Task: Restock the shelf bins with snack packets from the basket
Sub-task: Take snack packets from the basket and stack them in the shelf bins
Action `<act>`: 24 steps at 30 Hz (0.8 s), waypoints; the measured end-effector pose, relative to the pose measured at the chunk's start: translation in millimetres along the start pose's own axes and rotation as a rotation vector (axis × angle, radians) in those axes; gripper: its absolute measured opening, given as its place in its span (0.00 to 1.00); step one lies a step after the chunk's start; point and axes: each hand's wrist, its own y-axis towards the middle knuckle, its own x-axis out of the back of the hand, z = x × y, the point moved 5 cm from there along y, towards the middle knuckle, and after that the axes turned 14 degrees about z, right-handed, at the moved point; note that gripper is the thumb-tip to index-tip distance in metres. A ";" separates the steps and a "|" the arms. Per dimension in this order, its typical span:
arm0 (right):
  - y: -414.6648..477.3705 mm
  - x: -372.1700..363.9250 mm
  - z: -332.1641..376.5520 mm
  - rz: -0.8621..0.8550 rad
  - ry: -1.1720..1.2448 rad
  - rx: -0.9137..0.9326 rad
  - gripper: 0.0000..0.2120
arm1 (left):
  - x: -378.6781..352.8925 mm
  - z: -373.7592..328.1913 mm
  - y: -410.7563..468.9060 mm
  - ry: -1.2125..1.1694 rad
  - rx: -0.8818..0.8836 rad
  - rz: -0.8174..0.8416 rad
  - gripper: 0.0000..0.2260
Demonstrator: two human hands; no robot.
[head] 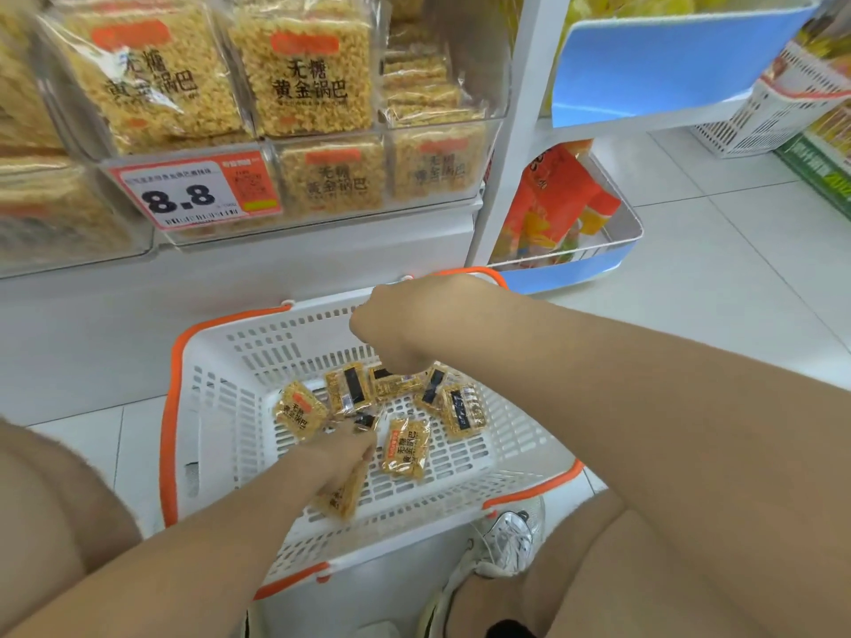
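While the price tag on the shelf bins reads 8.8, packets marked 无糖黄金锅巴 lie in the white basket. Left hand pinches one packet; right hand is curled, its grip hidden.

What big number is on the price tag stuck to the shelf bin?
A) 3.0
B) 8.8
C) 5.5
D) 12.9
B, the price tag on the front of the clear shelf bin shows a large black 8.8, just above the white basket of snack packets.
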 end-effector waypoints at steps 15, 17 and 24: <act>-25.9 -1.6 8.0 -0.019 0.029 -0.026 0.14 | -22.0 3.6 12.8 0.125 -0.024 -0.021 0.12; -23.7 -1.6 11.2 -0.036 0.020 -0.009 0.17 | -27.3 1.7 16.7 0.140 -0.010 0.000 0.08; -19.3 -0.2 1.9 -0.021 0.050 -0.037 0.08 | -28.4 6.4 17.1 0.193 0.062 0.075 0.06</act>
